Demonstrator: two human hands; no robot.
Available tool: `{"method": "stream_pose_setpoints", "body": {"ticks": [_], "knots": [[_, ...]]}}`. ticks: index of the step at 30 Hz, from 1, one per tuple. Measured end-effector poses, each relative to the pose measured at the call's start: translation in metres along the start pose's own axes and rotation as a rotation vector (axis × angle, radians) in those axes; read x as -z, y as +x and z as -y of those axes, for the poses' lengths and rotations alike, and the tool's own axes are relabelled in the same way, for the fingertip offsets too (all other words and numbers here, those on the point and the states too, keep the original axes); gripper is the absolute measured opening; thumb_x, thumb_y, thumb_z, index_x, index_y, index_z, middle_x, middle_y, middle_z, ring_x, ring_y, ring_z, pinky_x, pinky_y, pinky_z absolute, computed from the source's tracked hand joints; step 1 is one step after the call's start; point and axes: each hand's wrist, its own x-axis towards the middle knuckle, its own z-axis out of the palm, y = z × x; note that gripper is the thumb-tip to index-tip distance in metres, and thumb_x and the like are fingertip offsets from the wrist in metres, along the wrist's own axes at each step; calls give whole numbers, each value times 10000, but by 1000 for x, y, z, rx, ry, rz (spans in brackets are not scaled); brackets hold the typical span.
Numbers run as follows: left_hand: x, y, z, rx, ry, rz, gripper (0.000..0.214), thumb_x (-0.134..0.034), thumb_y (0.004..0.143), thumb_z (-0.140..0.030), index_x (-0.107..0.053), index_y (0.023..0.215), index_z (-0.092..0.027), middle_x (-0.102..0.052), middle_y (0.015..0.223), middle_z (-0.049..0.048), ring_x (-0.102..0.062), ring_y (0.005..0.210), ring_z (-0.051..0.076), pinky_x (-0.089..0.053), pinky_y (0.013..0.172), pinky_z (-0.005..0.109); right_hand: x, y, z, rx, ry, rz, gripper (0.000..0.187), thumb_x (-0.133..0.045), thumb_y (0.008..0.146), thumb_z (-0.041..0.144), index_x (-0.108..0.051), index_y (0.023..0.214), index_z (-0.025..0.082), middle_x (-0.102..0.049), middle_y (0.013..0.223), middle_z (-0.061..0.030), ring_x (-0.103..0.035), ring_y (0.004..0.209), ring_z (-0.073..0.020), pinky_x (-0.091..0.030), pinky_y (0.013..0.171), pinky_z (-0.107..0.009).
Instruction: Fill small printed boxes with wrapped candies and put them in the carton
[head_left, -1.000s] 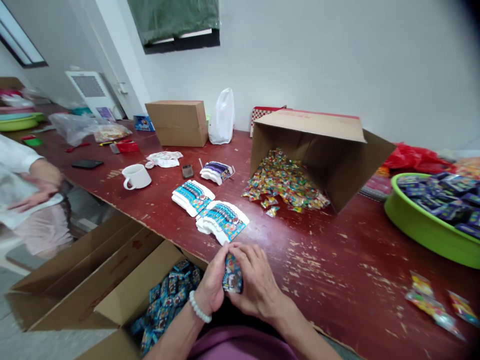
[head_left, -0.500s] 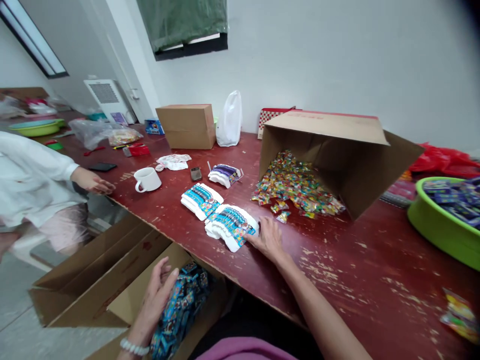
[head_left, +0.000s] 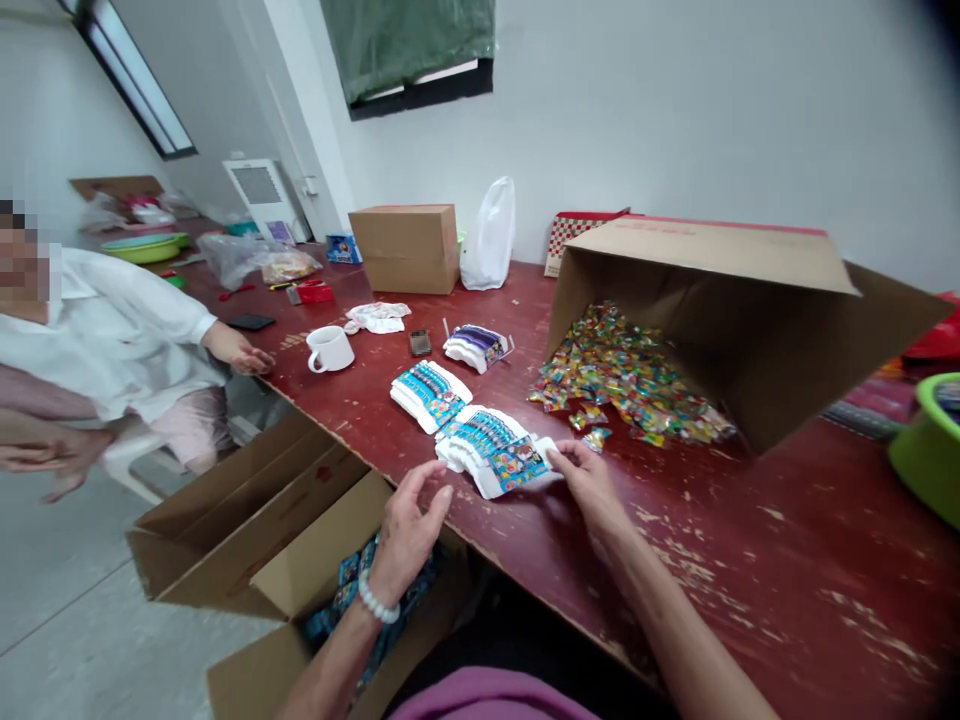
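My right hand (head_left: 592,488) pinches the right edge of a blue-and-white printed packet (head_left: 519,464), the top one of a fanned stack (head_left: 474,436) on the red table. Just left of that stack, over the table's front edge, my left hand (head_left: 411,522) is open with fingers apart, holding nothing. A second fan of blue packets (head_left: 429,394) lies behind, and a smaller purple-and-white fan (head_left: 475,347) is farther back. Wrapped candies (head_left: 630,385) spill from a cardboard box (head_left: 712,255) lying on its side. Below my left forearm, an open carton (head_left: 315,560) contains filled blue packets (head_left: 349,585).
A white mug (head_left: 331,350), a small dark device (head_left: 420,343) and a crumpled cloth (head_left: 377,317) are on the table. At the back stand a closed carton (head_left: 405,250) and a white plastic bag (head_left: 489,235). Another person (head_left: 135,330) sits at left. A green basin (head_left: 926,455) is at right.
My right hand has lifted the top packet's edge and drawn it slightly rightward. My left hand has risen from over the carton toward the stack. The view has turned slightly left.
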Motion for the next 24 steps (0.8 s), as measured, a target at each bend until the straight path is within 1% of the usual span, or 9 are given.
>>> {"method": "stream_pose_setpoints", "body": {"ticks": [3, 7, 10, 12, 14, 17, 19, 21, 24], "knots": [[-6, 3, -23, 135, -201, 175, 355, -695, 790, -375, -689, 1105, -212, -704, 1070, 73, -627, 971, 228, -451, 883, 307, 7, -16, 24, 7, 132, 91, 426, -678, 723, 604, -635, 795, 187, -648, 714, -26, -576, 650, -180, -442, 610, -284], [-21, -3, -38, 520, -627, 713, 467, -626, 815, -510, -684, 1100, -145, -729, 993, 135, -694, 863, 273, -515, 779, 367, 5, -38, 52, 18, 235, 235, 367, -719, 741, 539, -661, 808, 182, -663, 736, -14, -584, 676, -164, -468, 644, -276], [-33, -11, -35, 663, -809, 1040, 575, -687, 732, -576, -670, 1066, -109, -728, 880, 143, -721, 723, 287, -543, 669, 360, 0, -47, 62, 5, 299, 340, 330, -718, 764, 500, -654, 824, 182, -663, 746, -5, -586, 687, -157, -476, 659, -274], [-37, -16, -29, 661, -877, 1074, 581, -748, 678, -558, -669, 1031, -102, -720, 827, 120, -721, 672, 279, -553, 627, 346, -4, -52, 64, -10, 315, 375, 306, -697, 789, 474, -641, 861, 182, -665, 765, -13, -596, 701, -164, -485, 668, -284], [-38, -20, -25, 637, -905, 1035, 573, -763, 664, -562, -678, 979, -92, -714, 791, 112, -719, 647, 268, -555, 604, 330, -6, -57, 65, 21, 279, 320, 283, -653, 829, 434, -619, 977, 196, -667, 828, -26, -606, 742, -179, -494, 688, -303], [-36, -23, -22, 624, -900, 975, 600, -754, 648, -610, -693, 942, -91, -719, 781, 111, -715, 625, 253, -553, 585, 312, -8, -68, 68, 255, 30, 98, 270, -612, 859, 351, -585, 1100, 232, -639, 973, -54, -590, 853, -213, -489, 751, -345], [-35, -24, -24, 604, -872, 948, 618, -739, 643, -639, -704, 917, -86, -721, 769, 115, -708, 607, 245, -549, 575, 306, -8, -76, 71, 439, -182, 26, 216, -610, 857, 296, -601, 1066, 242, -615, 1021, -67, -568, 916, -232, -470, 801, -367], [-33, -25, -28, 563, -817, 924, 608, -727, 651, -647, -709, 854, -74, -719, 728, 125, -698, 582, 228, -537, 558, 284, -7, -82, 75, 531, -314, 107, 181, -620, 843, 252, -607, 1023, 243, -612, 1011, -64, -564, 923, -235, -458, 807, -362], [-32, -25, -35, 505, -704, 914, 578, -730, 660, -635, -698, 771, -69, -701, 637, 124, -667, 517, 191, -490, 497, 231, -7, -85, 79, 479, -368, 302, 180, -637, 803, 195, -600, 975, 237, -616, 940, -34, -578, 803, -191, -457, 701, -299]]}}
